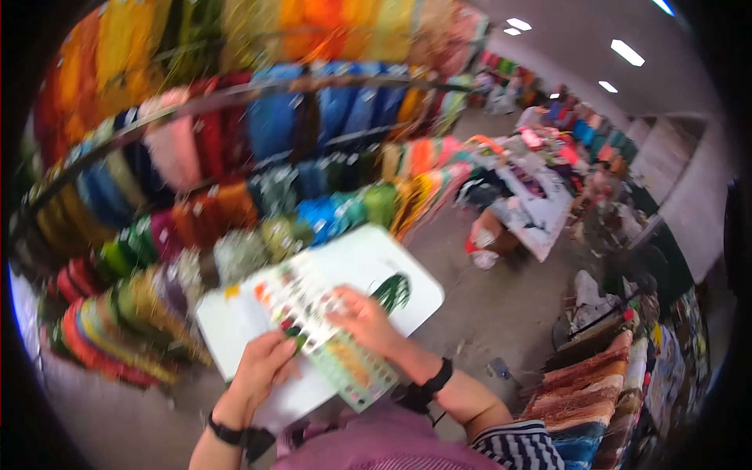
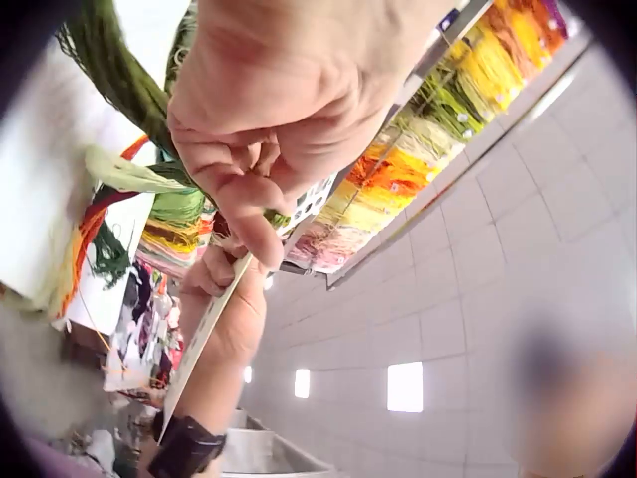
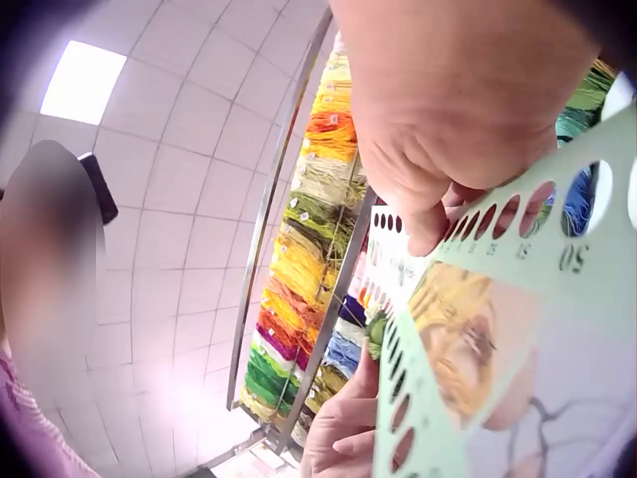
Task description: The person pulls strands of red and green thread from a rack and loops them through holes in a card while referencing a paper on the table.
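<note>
A long card with rows of punched holes (image 1: 354, 374) and a printed yellowish picture is held over a white board (image 1: 423, 294). My right hand (image 1: 366, 321) grips the card by its edge, thumb and fingers on either side. At the opposite edge my left hand (image 1: 265, 364) pinches green thread (image 3: 376, 336) right by the holes. In the left wrist view a thick bunch of dark green strands (image 2: 124, 80) hangs beside that hand. Several threads of other colours, among them an orange-red one (image 2: 82, 237), lie below. A dark green skein (image 1: 392, 291) rests on the board.
Racks of coloured yarn hanks (image 1: 286, 110) rise in front and to the left, with metal rails (image 1: 211, 98) between rows. More hanks (image 1: 580, 388) hang at the lower right. Beyond the floor (image 1: 446, 305) stands a cluttered table (image 1: 540, 200). Both wrists wear black bands.
</note>
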`<state>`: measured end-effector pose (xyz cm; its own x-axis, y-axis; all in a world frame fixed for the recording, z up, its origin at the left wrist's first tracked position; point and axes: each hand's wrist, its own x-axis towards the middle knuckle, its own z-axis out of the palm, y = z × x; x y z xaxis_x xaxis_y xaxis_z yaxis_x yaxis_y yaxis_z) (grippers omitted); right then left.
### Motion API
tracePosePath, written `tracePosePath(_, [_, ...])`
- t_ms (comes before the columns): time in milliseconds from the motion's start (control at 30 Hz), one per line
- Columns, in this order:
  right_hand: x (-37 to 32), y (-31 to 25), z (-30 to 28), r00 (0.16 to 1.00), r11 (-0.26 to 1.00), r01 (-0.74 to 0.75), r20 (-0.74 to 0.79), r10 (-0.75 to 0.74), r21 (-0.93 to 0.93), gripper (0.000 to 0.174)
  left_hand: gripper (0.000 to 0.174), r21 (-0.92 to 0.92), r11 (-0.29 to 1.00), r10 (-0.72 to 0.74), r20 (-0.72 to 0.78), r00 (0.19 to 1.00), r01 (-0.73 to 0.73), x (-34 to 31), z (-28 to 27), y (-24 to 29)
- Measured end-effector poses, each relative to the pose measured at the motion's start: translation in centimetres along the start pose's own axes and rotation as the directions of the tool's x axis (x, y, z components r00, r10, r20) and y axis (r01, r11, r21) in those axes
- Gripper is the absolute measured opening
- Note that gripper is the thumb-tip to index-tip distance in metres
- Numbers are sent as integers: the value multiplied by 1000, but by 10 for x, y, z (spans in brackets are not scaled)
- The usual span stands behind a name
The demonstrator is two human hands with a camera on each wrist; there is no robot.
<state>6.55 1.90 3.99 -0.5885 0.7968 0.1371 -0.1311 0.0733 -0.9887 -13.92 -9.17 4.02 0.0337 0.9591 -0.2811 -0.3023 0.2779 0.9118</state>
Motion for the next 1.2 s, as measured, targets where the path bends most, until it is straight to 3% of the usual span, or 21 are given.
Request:
tracePosePath(100, [1, -1, 0, 990, 975, -138, 24, 136, 175, 30, 23, -210, 978, 28, 183, 983, 11, 2, -4, -7])
tracePosePath(200, [0, -10, 5, 937, 918, -350, 79, 341, 187, 33, 20, -164, 987, 23, 112, 993, -4, 0, 10, -2])
tracePosePath(233, [2, 1, 4, 950, 950, -311, 11, 311, 29, 28, 20, -77, 997, 35, 100, 994, -27, 2, 10, -4])
tracePosePath(267, [2, 1, 3, 946, 946, -323, 28, 323, 32, 28, 20, 10, 999, 45, 96, 994, -46, 3, 7, -8])
tracePosePath(367, [3, -2, 0, 988, 988, -152, -20, 153, 39, 23, 25, 85, 995, 51, 70, 996, -56, 8, -6, -23])
tracePosePath(500, [3, 3, 1, 986, 989, -144, -83, 142, -22, 24, 24, 132, 991, 36, 10, 999, -37, 8, -13, -30])
tracePosePath(600, [3, 23, 0, 992, 988, -114, -58, 108, -108, 24, 21, 246, 964, 121, -52, 991, -104, 7, -23, -34])
tracePosePath(633, [2, 27, -1, 993, 977, -117, -53, 109, -176, 25, 19, 373, 919, 198, -162, 967, -126, 6, -27, -35])
tracePosePath(700, [-3, 37, -12, 987, 971, -152, -72, 141, -186, 25, 15, 542, 824, 401, -352, 846, -165, 16, -48, -53])
tracePosePath(733, [-5, 43, -18, 980, 962, -189, -103, 172, -195, 24, 26, 711, 694, 541, -410, 735, -114, 21, -67, -58])
tracePosePath(800, [-18, 53, -24, 969, 957, -220, -151, 193, -189, 27, 51, 864, 500, 651, -423, 630, 64, 28, -89, -71])
tracePosePath(833, [-26, 57, -26, 973, 940, -219, -136, 189, -261, 30, 51, 869, 493, 655, -405, 638, 46, 29, -89, -74])
tracePosePath(900, [-38, 41, -20, 969, 888, -243, -140, 203, -391, 40, 78, 896, 419, 566, -383, 730, 146, 35, -83, -83])
tracePosePath(933, [-45, 42, -21, 975, 877, -217, -134, 176, -428, 41, 95, 939, 318, 629, -315, 711, 135, 46, -88, -102])
tracePosePath(967, [-51, 43, -26, 971, 866, -239, -132, 201, -438, 41, 106, 938, 299, 641, -332, 692, 173, 48, -80, -107])
tracePosePath(1067, [-68, 47, -44, 958, 863, -287, -140, 251, -415, 40, 117, 874, 457, 574, -429, 698, 163, 49, -69, -100])
tracePosePath(1100, [-74, 54, -54, 966, 913, -255, -134, 223, -319, 39, 118, 864, 484, 598, -443, 668, 139, 52, -80, -116])
tracePosePath(1133, [-78, 64, -65, 976, 953, -205, -124, 180, -223, 38, 117, 795, 580, 516, -530, 673, 181, 44, -65, -101])
tracePosePath(1167, [-83, 72, -80, 979, 961, -179, -134, 153, -210, 38, 114, 701, 632, 341, -633, 695, 328, 41, -60, -92])
tracePosePath(1200, [-89, 77, -96, 982, 969, -155, -136, 130, -192, 37, 109, 731, 568, 383, -642, 664, 379, 46, -78, -111])
